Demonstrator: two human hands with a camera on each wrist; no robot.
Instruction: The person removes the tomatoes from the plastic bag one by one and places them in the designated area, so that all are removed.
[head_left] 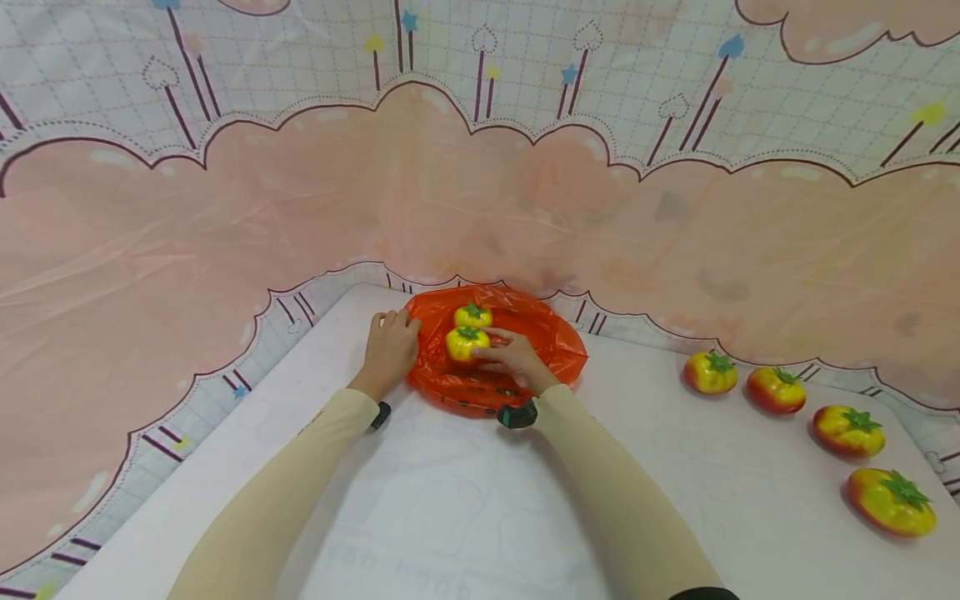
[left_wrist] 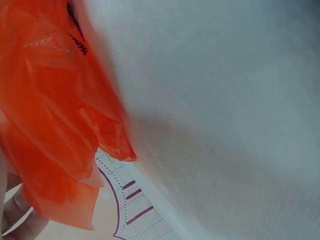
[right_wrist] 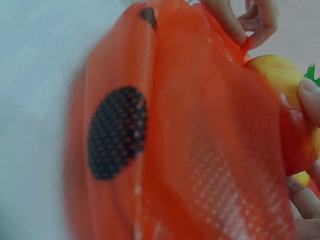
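A red plastic bag (head_left: 555,337) with dark printed spots lies spread with its mouth facing up. At its left rim my left hand (head_left: 392,348) pinches the plastic; the right wrist view shows those fingertips (right_wrist: 260,22) on the bag's edge. My right hand (head_left: 516,358) grips a yellow-and-red persimmon (head_left: 463,345) with a green leafy top, over the bag's opening. Just behind it, a second persimmon (head_left: 476,317) sits within the bag. Red plastic (left_wrist: 55,115) fills the left side of the left wrist view, where only part of the left hand shows.
Several more persimmons (head_left: 777,390) stand in a curved row on the right of the white table (head_left: 420,517). A pink cloud-patterned cloth (head_left: 315,200) rises behind the table's far edge. Both wrists wear dark bands.
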